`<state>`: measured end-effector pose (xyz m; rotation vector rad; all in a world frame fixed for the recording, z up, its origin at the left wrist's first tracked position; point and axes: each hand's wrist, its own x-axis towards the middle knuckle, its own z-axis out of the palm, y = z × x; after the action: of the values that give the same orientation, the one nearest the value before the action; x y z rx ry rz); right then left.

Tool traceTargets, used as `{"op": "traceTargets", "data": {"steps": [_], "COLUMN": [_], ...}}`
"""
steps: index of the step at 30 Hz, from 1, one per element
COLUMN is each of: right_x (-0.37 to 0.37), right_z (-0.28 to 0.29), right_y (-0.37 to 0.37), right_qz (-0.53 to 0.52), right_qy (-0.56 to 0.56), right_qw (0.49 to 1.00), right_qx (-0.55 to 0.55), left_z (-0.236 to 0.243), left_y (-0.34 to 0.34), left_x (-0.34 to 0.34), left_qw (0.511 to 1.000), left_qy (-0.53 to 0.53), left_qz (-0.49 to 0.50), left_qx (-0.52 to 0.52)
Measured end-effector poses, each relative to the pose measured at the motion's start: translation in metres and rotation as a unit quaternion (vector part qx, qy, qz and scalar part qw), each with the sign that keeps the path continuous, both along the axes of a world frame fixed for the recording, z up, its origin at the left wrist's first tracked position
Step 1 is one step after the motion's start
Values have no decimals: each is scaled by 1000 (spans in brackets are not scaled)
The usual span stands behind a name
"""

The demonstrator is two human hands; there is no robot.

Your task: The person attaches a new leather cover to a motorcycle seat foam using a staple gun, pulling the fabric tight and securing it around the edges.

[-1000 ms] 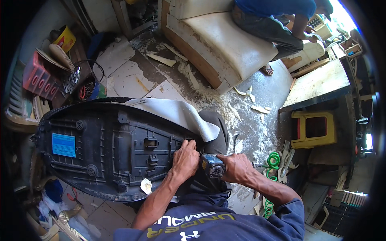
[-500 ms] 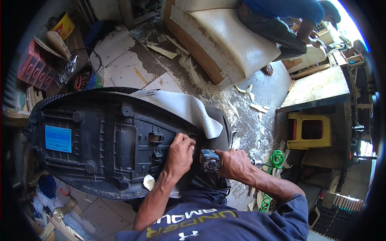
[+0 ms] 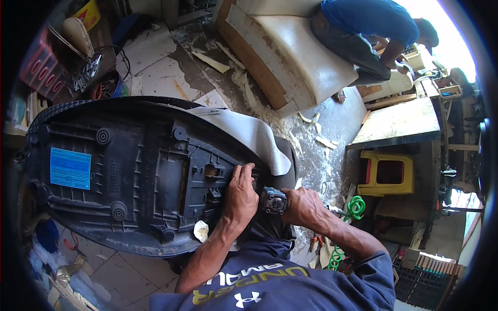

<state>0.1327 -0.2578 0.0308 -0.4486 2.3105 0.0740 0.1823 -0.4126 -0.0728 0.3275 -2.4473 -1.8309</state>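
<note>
An upturned black seat (image 3: 135, 181) with a ribbed plastic underside, a blue label (image 3: 70, 168) and a scrap of pale material (image 3: 201, 231) lies across my lap. Grey-white sheet material (image 3: 244, 132) drapes along its far edge. My left hand (image 3: 239, 199) has its fingers pressed together at the seat's right-hand edge, just below that sheet, gripping there. Just right of it, my right hand (image 3: 303, 207) holds a dark blue power tool (image 3: 273, 202), which has a green coiled hose (image 3: 356, 208) behind it.
A person in blue (image 3: 363, 18) bends over a worn cream upholstered piece (image 3: 295, 54) at the back. A yellow stool (image 3: 402, 184) sits beside a pale board (image 3: 399, 116) at right. Red crates (image 3: 41, 70) and buckets stand at left. Foam scraps (image 3: 327, 142) litter the floor.
The seat has shifted up and to the left in the view. My left hand's fingers have moved up along its edge, while the tool stays in my right hand.
</note>
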Motion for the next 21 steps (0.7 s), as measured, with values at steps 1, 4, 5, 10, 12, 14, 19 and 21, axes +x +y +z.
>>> {"op": "traceTargets", "data": {"steps": [1,4,5,10,12,14,19,21], "right_x": [1,6,12,20,18,16,11,7], "right_z": [0,0,-2,-6,-12,-17,-13,-8], "right_y": [6,40,52,75,79,77,62,52], "right_qz": [-9,-58,-90,-97,-67,-38,6,9], "right_qy": [-4,-2,-8,42,46,53,53,38], "right_qw": [1000,996,992,985,986,988,990,995], "right_qx": [-15,-62,-83,-137,-144,-137,-131,-95], "left_z": [-3,-3,2,0,0,1,7,7], "left_y": [2,5,3,-2,-1,0,1,1], "left_x": [1,-3,-1,0,1,3,3,3], "left_qw": [1000,999,1000,1000,1000,999,1000,999], "left_qy": [2,17,14,-10,-5,-4,-15,-20], "left_qz": [3,5,0,-14,-19,-22,-25,-25], "left_qx": [-15,-32,-24,-20,-21,-25,-8,-8]}}
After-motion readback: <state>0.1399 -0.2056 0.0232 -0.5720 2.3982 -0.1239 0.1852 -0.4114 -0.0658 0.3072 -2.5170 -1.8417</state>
